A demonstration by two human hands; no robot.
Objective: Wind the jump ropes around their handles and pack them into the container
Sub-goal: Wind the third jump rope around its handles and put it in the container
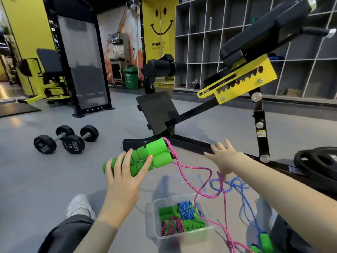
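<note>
Left hand (124, 178) grip clamps green foam handles (153, 157) trailing pink braided rope (186, 172). Right hand (224, 157) grip apart, near clear plastic container (151, 220).

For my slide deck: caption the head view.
Left hand grips green handles; right hand, fingers spread, by the pink rope; container partly packed.

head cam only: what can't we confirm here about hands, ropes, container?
- Head view: whether the right hand holds the pink rope; the rope meets the hand's underside, hidden by the hand itself.
- Head view: the pink rope's full length; it leaves the bottom edge.
- Head view: the blue rope handles; blurred, cut by the bottom edge.
- Head view: bundle count in the container; bundles overlap, blurred.
</note>
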